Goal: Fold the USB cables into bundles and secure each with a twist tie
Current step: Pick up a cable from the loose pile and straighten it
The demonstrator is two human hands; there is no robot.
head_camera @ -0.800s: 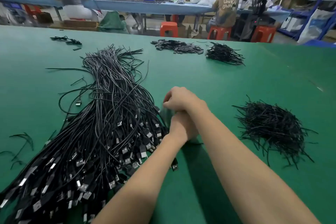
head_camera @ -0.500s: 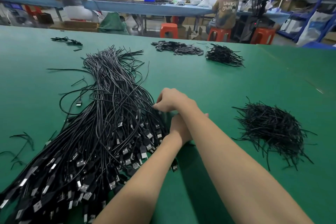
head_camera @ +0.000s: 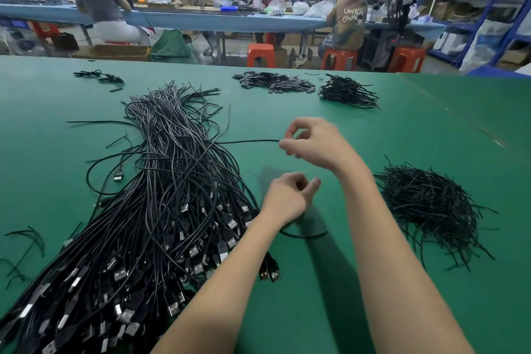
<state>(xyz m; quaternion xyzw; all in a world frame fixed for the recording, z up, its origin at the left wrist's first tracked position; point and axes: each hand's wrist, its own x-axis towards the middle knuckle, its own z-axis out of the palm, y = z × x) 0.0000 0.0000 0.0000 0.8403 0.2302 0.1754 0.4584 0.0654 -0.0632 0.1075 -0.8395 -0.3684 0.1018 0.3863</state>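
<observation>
- Our right hand (head_camera: 316,142) pinches one cable (head_camera: 248,141) drawn out of the cable pile (head_camera: 161,210).
- Our left hand (head_camera: 288,195) (fingers curled) grips that cable's loop beside the pile.
- Twist ties (head_camera: 431,204) lie right of the pile on the table (head_camera: 431,123).

Cable (head_camera: 250,141) between right-hand fingers (head_camera: 284,146)

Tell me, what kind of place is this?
Probably a small factory workshop: a big heap of black USB cables on a green table, workers on orange plastic stools, and blue metal storage shelves.
</observation>
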